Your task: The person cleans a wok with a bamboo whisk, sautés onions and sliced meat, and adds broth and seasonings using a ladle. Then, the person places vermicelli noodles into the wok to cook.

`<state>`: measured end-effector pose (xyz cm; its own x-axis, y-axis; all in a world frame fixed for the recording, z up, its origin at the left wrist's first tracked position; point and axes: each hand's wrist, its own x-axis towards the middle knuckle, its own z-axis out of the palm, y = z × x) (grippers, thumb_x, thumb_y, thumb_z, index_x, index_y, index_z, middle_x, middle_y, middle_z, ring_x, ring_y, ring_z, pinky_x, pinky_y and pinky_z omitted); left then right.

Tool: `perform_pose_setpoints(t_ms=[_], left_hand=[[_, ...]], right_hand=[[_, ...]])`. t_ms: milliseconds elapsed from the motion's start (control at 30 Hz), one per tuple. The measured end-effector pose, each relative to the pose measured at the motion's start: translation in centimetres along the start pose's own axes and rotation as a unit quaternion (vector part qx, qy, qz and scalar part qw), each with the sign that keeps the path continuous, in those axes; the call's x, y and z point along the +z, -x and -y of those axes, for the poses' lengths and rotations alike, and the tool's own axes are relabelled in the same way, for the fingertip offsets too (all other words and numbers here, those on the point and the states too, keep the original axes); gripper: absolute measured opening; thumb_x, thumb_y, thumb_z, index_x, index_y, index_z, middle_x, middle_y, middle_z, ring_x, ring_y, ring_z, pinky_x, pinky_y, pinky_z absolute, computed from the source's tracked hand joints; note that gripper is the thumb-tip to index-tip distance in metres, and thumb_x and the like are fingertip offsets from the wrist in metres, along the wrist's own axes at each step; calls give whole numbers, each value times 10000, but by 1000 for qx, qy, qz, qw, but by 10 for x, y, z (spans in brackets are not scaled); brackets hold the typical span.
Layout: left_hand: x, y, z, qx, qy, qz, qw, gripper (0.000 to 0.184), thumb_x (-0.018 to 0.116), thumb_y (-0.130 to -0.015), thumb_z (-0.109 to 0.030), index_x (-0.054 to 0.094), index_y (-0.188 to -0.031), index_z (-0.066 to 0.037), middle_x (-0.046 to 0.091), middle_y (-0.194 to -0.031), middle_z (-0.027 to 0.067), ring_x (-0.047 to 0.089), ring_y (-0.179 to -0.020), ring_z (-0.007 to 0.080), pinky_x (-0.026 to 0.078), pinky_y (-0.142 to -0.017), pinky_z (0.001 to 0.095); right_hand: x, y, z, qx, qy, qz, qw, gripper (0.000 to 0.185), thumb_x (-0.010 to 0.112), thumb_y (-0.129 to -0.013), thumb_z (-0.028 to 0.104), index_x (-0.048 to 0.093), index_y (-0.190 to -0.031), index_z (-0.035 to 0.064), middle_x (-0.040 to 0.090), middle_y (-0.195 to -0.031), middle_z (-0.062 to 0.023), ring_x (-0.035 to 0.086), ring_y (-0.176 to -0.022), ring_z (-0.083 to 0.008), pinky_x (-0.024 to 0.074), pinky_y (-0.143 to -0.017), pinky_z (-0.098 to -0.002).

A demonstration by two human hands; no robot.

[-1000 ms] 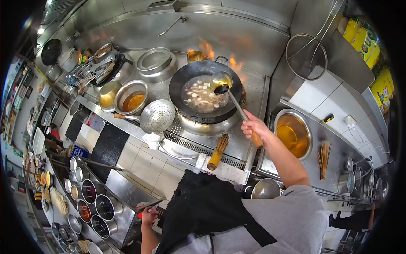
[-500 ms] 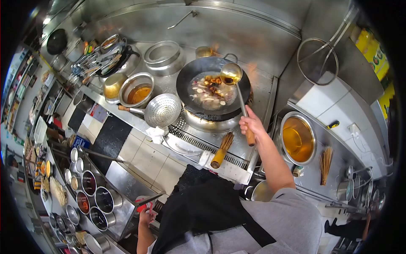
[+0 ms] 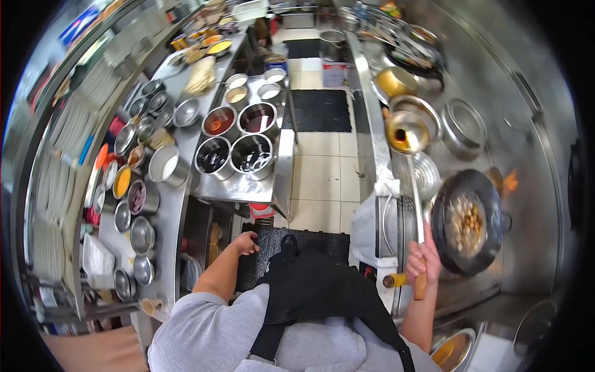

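My right hand (image 3: 423, 263) is wrapped round the wooden handle of a ladle (image 3: 408, 132), whose bowl hangs over a metal pot (image 3: 432, 106) and holds a little dark liquid. To the right of that hand, a black wok (image 3: 486, 251) contains light and brown food pieces in liquid. Below the ladle shaft is a perforated strainer (image 3: 426, 175). My left hand (image 3: 246, 242) hangs above the dark floor mat, near the small metal table, its fingers loosely curled; whether anything is in them is too small to tell.
Deep pots of dark sauce (image 3: 251, 153) stand on the metal table (image 3: 238, 190) ahead. A left counter (image 3: 167, 204) bears several bowls. A bamboo brush (image 3: 395, 281) lies by my right hand, and flame (image 3: 510, 181) shows behind the wok.
The view has turned left. The ladle has moved from over the wok to over the metal pot. Brown pieces have appeared in the wok. My left hand no longer appears beside the table's bar.
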<state>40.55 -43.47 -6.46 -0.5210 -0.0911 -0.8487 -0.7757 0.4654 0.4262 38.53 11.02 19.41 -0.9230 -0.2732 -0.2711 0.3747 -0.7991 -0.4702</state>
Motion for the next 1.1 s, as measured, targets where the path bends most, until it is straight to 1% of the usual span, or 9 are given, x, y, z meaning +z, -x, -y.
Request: perform_pose_setpoints(t_ms=[200, 400, 600, 733, 767, 833, 967, 1067, 1100], left_hand=[[-12, 19, 26, 32, 139, -33, 989, 572, 491, -860, 26, 457, -1418, -94, 723, -841, 57, 583, -633, 118, 474, -527, 283], [-35, 43, 43, 103, 248, -65, 961, 585, 462, -840, 62, 436, -1415, -41, 711, -882, 103, 550, -612, 118, 432, -512, 256], [-67, 41, 30, 153, 344, -20, 926, 680, 421, -743, 143, 435, -1404, -18, 691, -905, 134, 525, -617, 106, 429, -549, 245], [-92, 41, -14, 174, 323, -2, 930, 675, 432, -740, 127, 454, -1401, -11, 690, -927, 121, 543, -680, 109, 444, -596, 246], [-95, 35, -23, 207, 297, -12, 932, 675, 436, -740, 125, 458, -1401, -10, 692, -934, 121, 555, -707, 115, 453, -621, 250], [-103, 29, -49, 229, 252, -20, 940, 688, 459, -705, 122, 482, -1379, -14, 692, -956, 102, 582, -761, 131, 475, -692, 271], [-102, 7, -103, 262, 172, -27, 949, 665, 464, -716, 101, 494, -1369, -17, 698, -944, 82, 603, -805, 136, 496, -746, 284], [-94, 3, -148, 281, 93, -40, 954, 658, 467, -725, 93, 495, -1371, -27, 698, -945, 82, 606, -811, 144, 503, -766, 294], [-90, 6, -167, 268, 92, -27, 959, 650, 462, -733, 87, 495, -1372, -32, 696, -942, 83, 605, -807, 149, 504, -770, 300]], right_hand=[[62, -121, -67, 186, 66, 116, 973, 727, 416, -987, 32, 93, -1585, 289, 433, -791, -49, 395, -440, -60, 416, -393, -242], [114, -190, -141, 275, 377, 135, 874, 817, 503, -940, 38, 59, -1591, 255, 483, -728, -49, 451, -462, -95, 422, -415, -271], [130, -223, -180, 214, 682, 176, 677, 824, 484, -888, -5, 135, -1590, 246, 556, -737, -56, 483, -448, -107, 438, -436, -295], [131, -228, -175, 118, 783, 236, 563, 839, 541, -880, 9, 143, -1587, 221, 656, -844, -178, 603, -568, -291, 522, -630, -376], [134, -227, -170, 118, 783, 243, 561, 839, 541, -880, 9, 143, -1587, 221, 656, -844, -178, 603, -568, -291, 522, -630, -376], [133, -229, -159, 90, 775, 261, 569, 824, 589, -888, 64, 165, -1574, 232, 646, -1026, -323, 604, -912, -527, 477, -816, -506], [125, -261, -132, 199, 799, 242, 513, 828, 597, -892, 79, 163, -1576, 251, 649, -854, -297, 624, -857, -493, 478, -784, -498], [97, -292, -111, 200, 769, 283, 537, 824, 591, -898, 86, 154, -1578, 249, 640, -812, -290, 621, -818, -493, 477, -760, -488], [84, -302, -105, 143, 746, 319, 566, 823, 577, -905, 77, 145, -1582, 257, 635, -741, -230, 638, -676, -399, 497, -687, -441]])
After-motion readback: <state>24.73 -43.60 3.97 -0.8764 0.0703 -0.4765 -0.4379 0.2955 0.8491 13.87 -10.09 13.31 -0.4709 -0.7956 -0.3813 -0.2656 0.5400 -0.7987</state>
